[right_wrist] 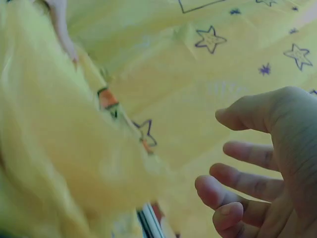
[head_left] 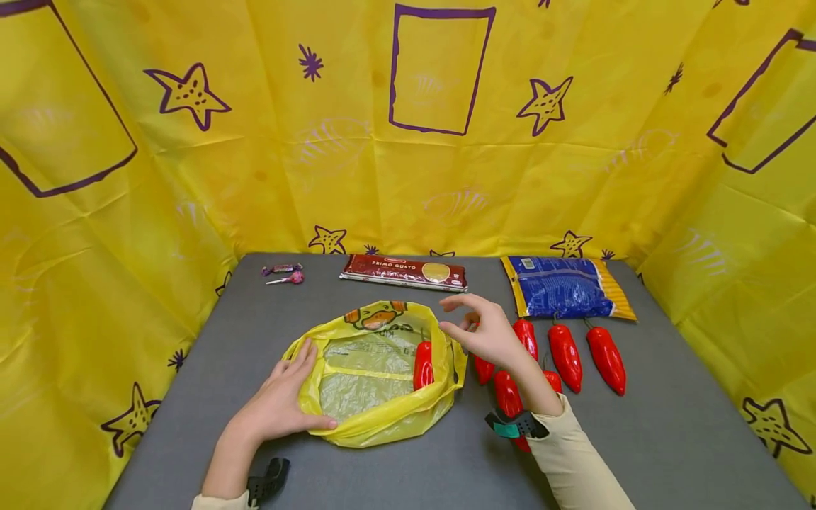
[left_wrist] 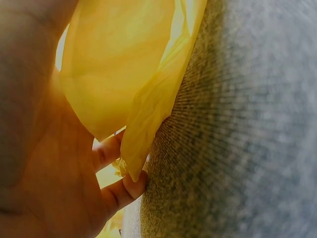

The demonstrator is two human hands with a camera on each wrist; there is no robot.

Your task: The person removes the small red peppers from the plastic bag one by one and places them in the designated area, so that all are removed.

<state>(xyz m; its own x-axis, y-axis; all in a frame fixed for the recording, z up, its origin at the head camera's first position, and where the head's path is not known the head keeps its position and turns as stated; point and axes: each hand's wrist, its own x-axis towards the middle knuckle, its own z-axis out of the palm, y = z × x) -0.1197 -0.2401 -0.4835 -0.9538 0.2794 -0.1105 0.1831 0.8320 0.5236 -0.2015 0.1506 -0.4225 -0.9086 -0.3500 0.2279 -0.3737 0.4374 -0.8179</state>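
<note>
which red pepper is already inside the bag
The glossy red pepper lying against the right inner wall of the open yellow plastic bag; all the other red peppers lie on the grey table.

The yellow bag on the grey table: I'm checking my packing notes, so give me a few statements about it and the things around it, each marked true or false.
1. One red pepper lies inside the yellow bag. True.
2. The left hand rests on the bag's rim. True.
3. The right hand holds a pepper. False: it hovers empty, fingers relaxed, beside the bag.
4. The blue packet is in the bag. False: it lies on the table, behind the loose peppers.
5. The lollipop lies at the far left. True.
</note>
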